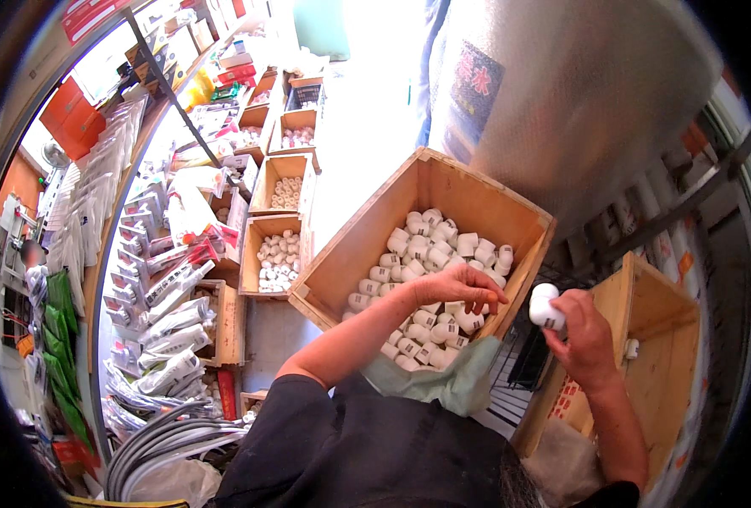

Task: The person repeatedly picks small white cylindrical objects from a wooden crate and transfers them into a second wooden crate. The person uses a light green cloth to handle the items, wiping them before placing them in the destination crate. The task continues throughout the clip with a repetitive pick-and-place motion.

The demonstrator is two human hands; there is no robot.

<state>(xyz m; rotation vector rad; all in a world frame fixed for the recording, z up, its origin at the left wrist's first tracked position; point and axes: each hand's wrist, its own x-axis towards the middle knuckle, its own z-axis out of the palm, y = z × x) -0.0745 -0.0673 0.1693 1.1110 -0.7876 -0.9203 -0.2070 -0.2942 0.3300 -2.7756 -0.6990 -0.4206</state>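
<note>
A wooden box (339, 269) in front of me holds a heap of white plastic pipe elbows (427, 248). Over the right part of that heap hangs my left hand (464, 286), its fingers loosely bent downward with nothing visible in them. My right hand (584, 332) is closed round a white pipe elbow (545, 306), raised beyond the box's right side. Pale green cloth (443, 378) drapes over the box's near edge. To the right of my right hand stands a second wooden box (665, 309), tilted in view, with one small white fitting (631, 348) inside.
Wooden bins (275, 222) of white fittings line the left, beside shelves of bagged goods (172, 334). Grey coiled hoses (151, 449) lie at the lower left. A large plastic-wrapped bundle (562, 110) rises behind the box. A dark wire rack (528, 356) sits between the two boxes.
</note>
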